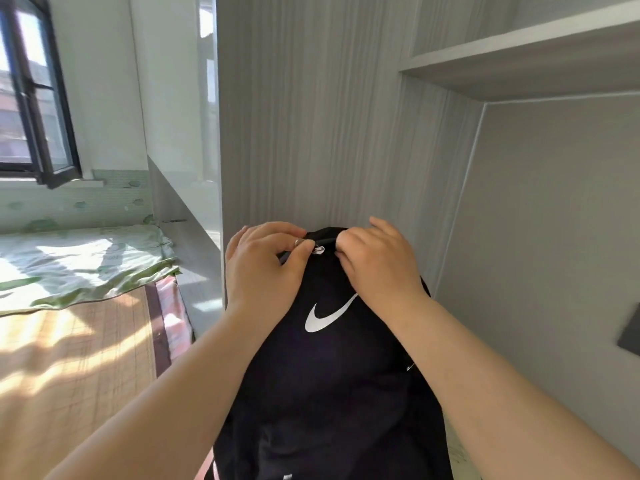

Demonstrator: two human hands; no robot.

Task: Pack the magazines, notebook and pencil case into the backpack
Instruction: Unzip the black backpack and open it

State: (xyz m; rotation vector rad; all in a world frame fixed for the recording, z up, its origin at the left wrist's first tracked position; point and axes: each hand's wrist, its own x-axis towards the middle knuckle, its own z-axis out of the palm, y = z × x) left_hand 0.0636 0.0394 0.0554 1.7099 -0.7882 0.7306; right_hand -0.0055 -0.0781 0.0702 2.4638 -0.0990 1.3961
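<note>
Backpack (pixel 329 375), blk soft fabric, white swoosh (pixel 327 317)

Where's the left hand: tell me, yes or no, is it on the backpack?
Yes, the left hand pinches at the zipper pull on top of the backpack.

I see the backpack (pixel 332 375) as black matt cloth, its white logo (pixel 329 315) a smooth print. The zipper pull (pixel 298 242) glints like polished metal. The wardrobe panel (pixel 311 116) looks matt, wood-grained; the bed mat (pixel 69 368) coarse and woven; the quilt (pixel 79 265) thin, crumpled cloth.
</note>
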